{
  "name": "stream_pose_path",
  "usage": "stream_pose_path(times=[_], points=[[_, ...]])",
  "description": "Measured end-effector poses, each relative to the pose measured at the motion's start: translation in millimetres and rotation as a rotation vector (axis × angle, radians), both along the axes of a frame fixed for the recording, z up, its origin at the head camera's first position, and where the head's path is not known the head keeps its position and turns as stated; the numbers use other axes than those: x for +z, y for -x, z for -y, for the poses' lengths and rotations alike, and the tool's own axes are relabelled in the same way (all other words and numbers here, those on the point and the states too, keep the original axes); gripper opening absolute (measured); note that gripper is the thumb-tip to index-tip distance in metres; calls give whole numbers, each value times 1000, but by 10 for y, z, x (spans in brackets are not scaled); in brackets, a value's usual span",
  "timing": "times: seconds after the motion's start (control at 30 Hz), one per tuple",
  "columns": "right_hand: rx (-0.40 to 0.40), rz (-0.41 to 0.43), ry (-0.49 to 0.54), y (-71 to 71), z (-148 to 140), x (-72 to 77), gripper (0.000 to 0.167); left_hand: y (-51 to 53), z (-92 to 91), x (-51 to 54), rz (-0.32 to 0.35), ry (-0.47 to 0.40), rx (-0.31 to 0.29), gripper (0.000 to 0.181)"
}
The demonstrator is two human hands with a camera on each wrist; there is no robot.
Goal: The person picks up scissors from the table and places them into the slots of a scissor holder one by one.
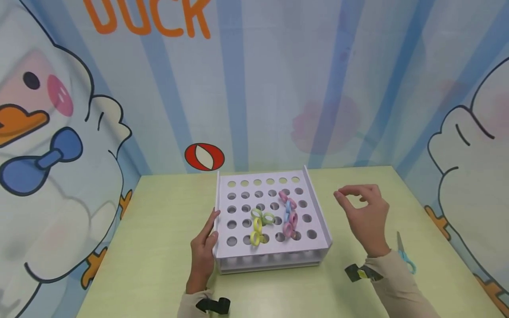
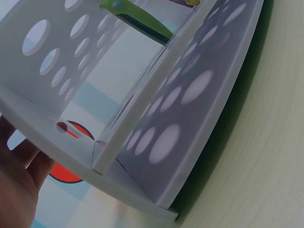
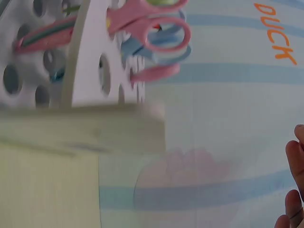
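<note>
A white two-tier rack [image 1: 238, 254] with rows of round holes stands on the table. Several small scissors sit in its holes with handles up: green scissors [image 1: 268, 218], yellow scissors [image 1: 255, 238], pink scissors [image 1: 293, 219] and blue scissors [image 1: 288, 206]. My left hand [image 1: 203, 258] rests against the rack's left side, fingers extended along the wall. Right of the rack, my right hand [image 1: 367, 216] hovers in the air, thumb and index tips close together, nothing visible between them. Light-blue scissors [image 1: 406, 260] lie on the table beside the right forearm.
The pale yellow table [image 1: 159, 247] meets a striped blue backdrop [image 1: 262, 88] with cartoon ducks behind and at both sides. Raised side walls [image 1: 317, 207] flank the rack's top. Black cameras are strapped at both wrists.
</note>
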State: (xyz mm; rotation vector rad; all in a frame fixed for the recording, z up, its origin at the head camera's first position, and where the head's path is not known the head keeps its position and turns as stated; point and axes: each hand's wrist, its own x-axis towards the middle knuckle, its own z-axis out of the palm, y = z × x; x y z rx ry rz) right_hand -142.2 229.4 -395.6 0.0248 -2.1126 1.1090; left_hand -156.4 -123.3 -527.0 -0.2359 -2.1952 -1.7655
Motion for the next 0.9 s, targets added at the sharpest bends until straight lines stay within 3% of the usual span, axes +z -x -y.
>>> stream_pose_path(times=[0.3, 0.53, 0.7, 0.9], points=[[-117, 12, -43, -62, -434, -117, 12, 1, 3, -2, -9, -9, -5, 55], [-222, 89, -74, -186, -748, -273, 13, -1, -4, 5, -6, -15, -9, 54], [-263, 151, -78, -261, -944, -369, 15, 1, -4, 4, -13, -21, -13, 54], [-281, 200, -77, -258, -1157, -524, 17, -13, 13, -18, -15, -14, 1, 54]])
